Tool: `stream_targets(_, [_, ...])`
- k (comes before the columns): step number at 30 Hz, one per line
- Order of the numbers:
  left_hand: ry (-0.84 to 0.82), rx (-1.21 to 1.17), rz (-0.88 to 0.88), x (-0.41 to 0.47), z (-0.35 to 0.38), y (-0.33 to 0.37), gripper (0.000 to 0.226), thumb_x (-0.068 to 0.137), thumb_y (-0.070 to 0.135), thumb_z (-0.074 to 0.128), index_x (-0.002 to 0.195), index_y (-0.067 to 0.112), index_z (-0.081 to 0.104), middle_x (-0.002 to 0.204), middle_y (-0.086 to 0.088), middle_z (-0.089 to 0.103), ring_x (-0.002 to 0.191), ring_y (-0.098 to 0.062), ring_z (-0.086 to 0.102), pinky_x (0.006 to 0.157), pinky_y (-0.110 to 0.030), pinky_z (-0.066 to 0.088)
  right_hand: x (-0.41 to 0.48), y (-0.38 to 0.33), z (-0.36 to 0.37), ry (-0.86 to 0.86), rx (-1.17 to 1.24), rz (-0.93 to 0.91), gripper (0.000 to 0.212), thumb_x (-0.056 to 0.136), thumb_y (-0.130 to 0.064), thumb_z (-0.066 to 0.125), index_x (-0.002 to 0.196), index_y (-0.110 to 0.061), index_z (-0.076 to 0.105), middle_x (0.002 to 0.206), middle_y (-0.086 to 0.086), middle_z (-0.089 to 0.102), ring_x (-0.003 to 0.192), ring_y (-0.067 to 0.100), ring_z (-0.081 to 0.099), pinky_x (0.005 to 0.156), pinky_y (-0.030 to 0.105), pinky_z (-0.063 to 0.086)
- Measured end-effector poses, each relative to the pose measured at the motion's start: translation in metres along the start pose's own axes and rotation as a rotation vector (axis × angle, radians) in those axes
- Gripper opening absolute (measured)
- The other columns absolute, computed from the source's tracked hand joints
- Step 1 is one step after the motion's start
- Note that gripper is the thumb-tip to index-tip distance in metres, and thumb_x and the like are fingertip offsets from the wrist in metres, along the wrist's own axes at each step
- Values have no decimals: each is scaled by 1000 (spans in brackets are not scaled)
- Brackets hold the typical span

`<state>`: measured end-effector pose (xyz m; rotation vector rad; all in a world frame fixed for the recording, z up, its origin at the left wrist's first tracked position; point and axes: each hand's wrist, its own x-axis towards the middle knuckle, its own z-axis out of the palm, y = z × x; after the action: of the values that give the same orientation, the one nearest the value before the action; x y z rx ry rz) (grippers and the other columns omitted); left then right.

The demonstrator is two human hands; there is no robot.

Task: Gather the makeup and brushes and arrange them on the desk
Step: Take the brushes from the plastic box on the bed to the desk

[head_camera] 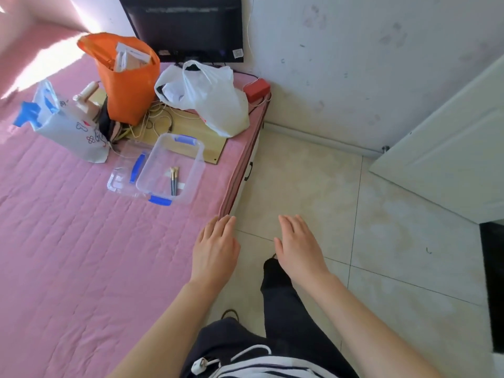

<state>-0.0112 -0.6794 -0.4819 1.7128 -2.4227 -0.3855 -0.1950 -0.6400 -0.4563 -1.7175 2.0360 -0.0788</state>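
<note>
Brushes [173, 181] in the clear box [188, 167] lie bristles-away; left hand [215, 251] and right hand [300, 248] flat, grip empty

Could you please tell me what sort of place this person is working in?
Most likely a bedroom in a home: a bed with a pink quilted cover fills the left side, a white door stands to the right over a tiled floor, and a dark screen sits by the wall.

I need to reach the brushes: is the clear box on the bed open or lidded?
Open. The lid lies beside the clear box, to its left, and the brushes lie uncovered inside.
</note>
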Motion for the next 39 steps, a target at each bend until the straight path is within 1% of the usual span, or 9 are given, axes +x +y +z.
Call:
stream_targets(9, [7,-16,-219,87,17,52,39,83,14,68,122,9,62,122,-4,64,120,-28,54,96,-40,48,107,46,-63,-95,-111,-217,55,102,-30,36,149,-8,18,156,8,22,147,26,9,119,32,10])
stream_targets(13, [30,-35,-309,113,16,54,35,84,11,66,119,9,63,119,-4,65,116,-27,54,93,-41,50,150,49,-76,-130,-148,-300,55,101,-30,36,149,-7,19,155,9,23,146,27,10,119,32,10])
stream_targets(16, [41,-35,-372,129,13,46,35,84,10,65,119,8,62,118,-5,65,116,-29,55,93,-43,51,178,43,-81,-141,-148,-341,55,101,-29,37,148,-7,21,155,10,25,146,28,12,120,35,14])
stream_targets(19, [49,-18,-441,144,9,30,37,81,10,69,117,7,62,116,-6,66,115,-29,57,91,-42,51,208,29,-82,-172,-160,-397,55,101,-29,36,149,-7,20,155,10,24,146,26,11,120,34,13])
stream_targets(24, [14,-46,-577,165,10,-7,39,89,14,59,127,7,57,130,-7,59,127,-29,49,103,-44,45,255,-5,-80,-208,-191,-482,54,101,-29,36,148,-7,21,155,9,23,146,25,11,119,33,12])
stream_targets(28, [17,-43,-632,182,4,-43,38,86,11,63,124,5,60,127,-9,62,125,-31,51,98,-44,46,289,-40,-77,-231,-210,-552,51,101,-25,35,147,-5,22,153,10,26,145,24,15,118,29,6])
stream_targets(31, [25,-74,-698,193,-1,-68,37,89,10,59,126,5,58,129,-9,60,127,-29,49,102,-43,44,311,-64,-73,-262,-230,-610,50,102,-24,35,146,-5,23,153,11,27,144,24,16,118,28,4])
stream_targets(36, [30,-107,-765,207,-1,-105,36,90,10,56,126,5,58,130,-8,59,126,-27,49,103,-40,43,353,-97,-48,-320,-270,-645,52,101,-26,37,146,-3,24,153,14,28,144,26,17,121,34,8])
stream_targets(39, [6,-140,-815,218,6,-127,39,93,13,52,131,6,54,135,-7,55,130,-25,44,107,-38,38,375,-117,-32,-376,-269,-652,51,100,-26,37,146,-4,25,152,12,28,144,26,17,120,34,11])
